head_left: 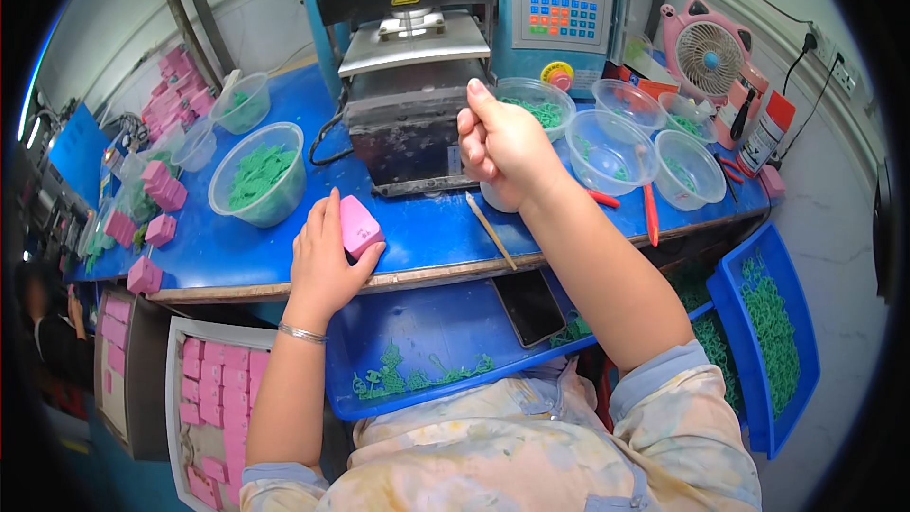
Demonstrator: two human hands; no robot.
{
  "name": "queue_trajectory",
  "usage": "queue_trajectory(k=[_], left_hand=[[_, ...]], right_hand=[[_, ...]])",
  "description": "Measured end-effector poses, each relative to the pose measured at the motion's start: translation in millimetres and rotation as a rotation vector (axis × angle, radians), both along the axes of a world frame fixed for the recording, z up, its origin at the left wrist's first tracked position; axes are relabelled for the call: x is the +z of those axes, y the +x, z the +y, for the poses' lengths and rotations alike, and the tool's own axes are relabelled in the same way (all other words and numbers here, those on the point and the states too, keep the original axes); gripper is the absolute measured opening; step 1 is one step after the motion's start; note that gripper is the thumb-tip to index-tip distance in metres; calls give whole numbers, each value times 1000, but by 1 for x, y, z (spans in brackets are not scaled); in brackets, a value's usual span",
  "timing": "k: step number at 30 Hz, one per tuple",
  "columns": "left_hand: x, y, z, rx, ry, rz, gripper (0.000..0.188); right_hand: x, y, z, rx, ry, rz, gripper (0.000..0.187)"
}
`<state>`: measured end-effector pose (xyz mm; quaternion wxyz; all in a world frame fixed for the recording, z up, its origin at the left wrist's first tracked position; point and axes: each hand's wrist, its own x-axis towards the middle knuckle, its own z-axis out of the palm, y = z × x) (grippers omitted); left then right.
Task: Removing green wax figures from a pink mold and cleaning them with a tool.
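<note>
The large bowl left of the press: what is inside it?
The bowl holds a heap of small green pieces; whatever lies beneath the top of the heap is covered.

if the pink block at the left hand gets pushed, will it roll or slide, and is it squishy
The pink block would probably slide rather than roll, given its flat faces. The blue tabletop looks smooth, so sliding may be easy. It seems fairly stiff, its edges staying crisp beside the left hand.
</note>
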<state>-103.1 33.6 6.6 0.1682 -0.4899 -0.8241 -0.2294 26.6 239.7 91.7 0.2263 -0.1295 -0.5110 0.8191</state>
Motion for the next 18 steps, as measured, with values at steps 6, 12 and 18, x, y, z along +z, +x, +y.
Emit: queue_trajectory(k=[6,12,18], left_hand=[[1,-3,-4,-30,40,-35,81],[-8,-11,-10,-17,69,-52,83],[-4,-8,-5,-18,99,-55,88]], right_hand=[[-2,-2,2,27,-102,-67,44],[37,29,-23,229,478,408,36],[31,35,-50,210,397,481,35]])
